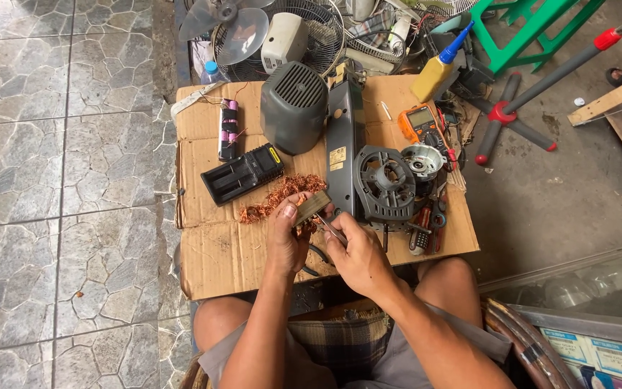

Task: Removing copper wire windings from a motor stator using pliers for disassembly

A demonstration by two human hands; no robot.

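We saw the left hand (286, 234) pinching a small ridged metal core (312, 208) between thumb and fingers, just above the cardboard sheet (217, 252). The right hand (358, 253) was pressed around a thin tool (331, 229) whose tip touched the core. Tangled copper wire (282, 193) lay just behind. We could not make out the tool's kind; fingers hid the core's lower half.

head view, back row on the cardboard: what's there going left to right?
Battery pack with pink cells → black battery charger → grey motor cover → long grey housing bar → orange multimeter. Nearer, the left hand holds a metal core; the right hand works a thin tool on it.
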